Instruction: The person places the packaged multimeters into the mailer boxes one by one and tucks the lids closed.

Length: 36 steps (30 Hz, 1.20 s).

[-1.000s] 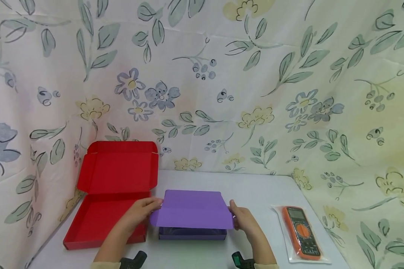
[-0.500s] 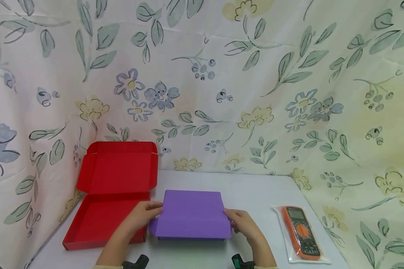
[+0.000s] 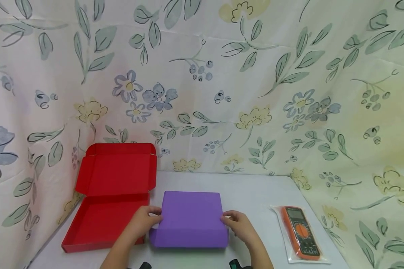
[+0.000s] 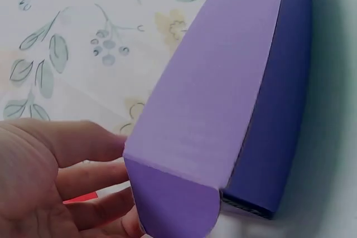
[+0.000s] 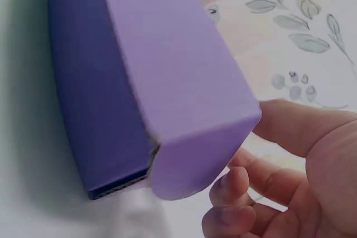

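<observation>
A purple cardboard box (image 3: pixel 192 213) sits mid-table with its lid lowered and the front flap (image 3: pixel 191 238) sloping down over the front. My left hand (image 3: pixel 144 220) holds the lid's left side, thumb and fingers at its edge. At the opposite side, my right hand (image 3: pixel 239 224) holds the lid's edge with bent fingers. In the left wrist view, the thumb meets the lid's corner near a rounded side tab (image 4: pixel 175 202); the darker box front (image 4: pixel 273 98) shows below the flap. A matching tab (image 5: pixel 203 160) stands beside my right fingers in the right wrist view. The box's inside is hidden.
An open red cardboard box (image 3: pixel 104 222) stands at the left, its lid (image 3: pixel 118 170) raised behind it. An orange multimeter (image 3: pixel 301 232) in a clear plastic bag lies on the white table (image 3: pixel 256 190) at the right. A floral curtain (image 3: pixel 202 86) hangs behind.
The purple lid has come down, and its front flap now covers the dark box front in the head view. Both hands have followed it along the sides.
</observation>
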{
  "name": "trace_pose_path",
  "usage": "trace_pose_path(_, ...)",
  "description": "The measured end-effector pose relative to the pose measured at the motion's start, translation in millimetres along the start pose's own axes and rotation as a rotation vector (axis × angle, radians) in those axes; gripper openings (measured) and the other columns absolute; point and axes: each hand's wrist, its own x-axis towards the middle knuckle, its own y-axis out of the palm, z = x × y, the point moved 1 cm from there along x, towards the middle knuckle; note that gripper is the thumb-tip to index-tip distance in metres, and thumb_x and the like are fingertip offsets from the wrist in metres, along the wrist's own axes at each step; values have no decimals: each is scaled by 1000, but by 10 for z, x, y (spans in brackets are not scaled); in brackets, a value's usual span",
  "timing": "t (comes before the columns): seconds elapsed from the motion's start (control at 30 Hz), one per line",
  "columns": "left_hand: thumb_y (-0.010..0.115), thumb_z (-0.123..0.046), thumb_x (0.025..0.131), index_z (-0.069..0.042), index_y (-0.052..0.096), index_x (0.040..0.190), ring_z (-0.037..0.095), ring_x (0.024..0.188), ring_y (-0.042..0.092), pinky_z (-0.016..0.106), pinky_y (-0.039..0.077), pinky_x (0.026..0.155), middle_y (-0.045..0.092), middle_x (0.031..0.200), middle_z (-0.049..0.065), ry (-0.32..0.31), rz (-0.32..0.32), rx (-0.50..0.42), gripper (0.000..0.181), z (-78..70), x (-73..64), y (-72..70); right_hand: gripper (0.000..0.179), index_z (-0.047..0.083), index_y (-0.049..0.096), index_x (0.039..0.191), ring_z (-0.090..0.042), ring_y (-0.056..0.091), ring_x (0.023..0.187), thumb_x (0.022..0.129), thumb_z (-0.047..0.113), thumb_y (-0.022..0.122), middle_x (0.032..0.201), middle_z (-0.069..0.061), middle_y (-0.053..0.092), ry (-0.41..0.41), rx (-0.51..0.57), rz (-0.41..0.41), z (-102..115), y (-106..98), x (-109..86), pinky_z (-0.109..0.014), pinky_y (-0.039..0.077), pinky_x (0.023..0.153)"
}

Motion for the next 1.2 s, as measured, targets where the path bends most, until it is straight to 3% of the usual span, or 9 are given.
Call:
trace_pose_path(0.1, 75, -9, 88, 1, 72, 121, 24, 93, 63, 43, 59, 76, 70, 108, 9, -11, -12, 32, 34, 19, -7, 44, 39, 3, 69, 119, -16, 48, 66, 94, 32, 74, 78, -2, 58, -11, 1, -11, -10, 20, -5, -28, 42, 52)
trace_pose_path(0.33, 74, -6, 88, 6, 70, 121, 25, 92, 64, 44, 59, 77, 70, 106, 11, 27, -85, 125, 35, -26, -112, 144, 32, 3, 67, 113, -15, 52, 68, 92, 25, 76, 80, -1, 58, -60, -72, -95, 20, 100, -66, -28, 43, 54)
trace_pose_path(0.5, 80, -8, 85, 6, 69, 121, 24, 88, 65, 44, 58, 75, 70, 109, 14, 57, -139, 228, 40, -94, -242, 181, 43, 4, 65, 122, -14, 55, 70, 91, 31, 77, 84, 2, 58, -97, -183, -97, 93, 131, -207, -28, 46, 57)
trace_pose_path(0.63, 82, -12, 84, 6, 68, 124, 33, 100, 66, 50, 57, 84, 68, 114, 17, 40, -150, 292, 46, -134, -365, 220, 57, -1, 62, 129, -14, 58, 75, 88, 35, 80, 90, 0, 60, -122, -253, -77, 123, 115, -364, -31, 48, 61)
trace_pose_path(0.77, 83, -14, 84, 8, 67, 124, 39, 109, 64, 55, 53, 92, 67, 115, 19, 44, -157, 347, 49, -141, -454, 272, 56, -2, 65, 125, -17, 64, 83, 87, 36, 81, 100, -3, 65, -131, -280, -93, 108, 125, -479, -34, 52, 67)
trace_pose_path(0.9, 82, -14, 85, 10, 66, 124, 38, 109, 64, 55, 53, 94, 68, 115, 20, 37, -142, 373, 49, -120, -499, 321, 53, -4, 67, 122, -24, 70, 91, 90, 36, 79, 109, -12, 70, -154, -263, -132, 95, 176, -513, -38, 57, 74)
trace_pose_path(1.03, 78, -12, 88, 10, 68, 120, 35, 103, 67, 55, 54, 91, 70, 108, 16, 32, -145, 368, 40, -68, -548, 365, 52, -7, 67, 121, -26, 73, 90, 93, 36, 76, 112, -18, 72, -144, -246, -149, 87, 229, -524, -41, 59, 76)
trace_pose_path(1.2, 74, -7, 90, 7, 72, 110, 33, 95, 70, 54, 56, 83, 73, 99, 13, 89, -171, 368, 24, -5, -615, 421, 53, -11, 68, 119, -28, 75, 88, 94, 36, 74, 110, -22, 73, -110, -234, -146, 73, 257, -560, -42, 60, 75)
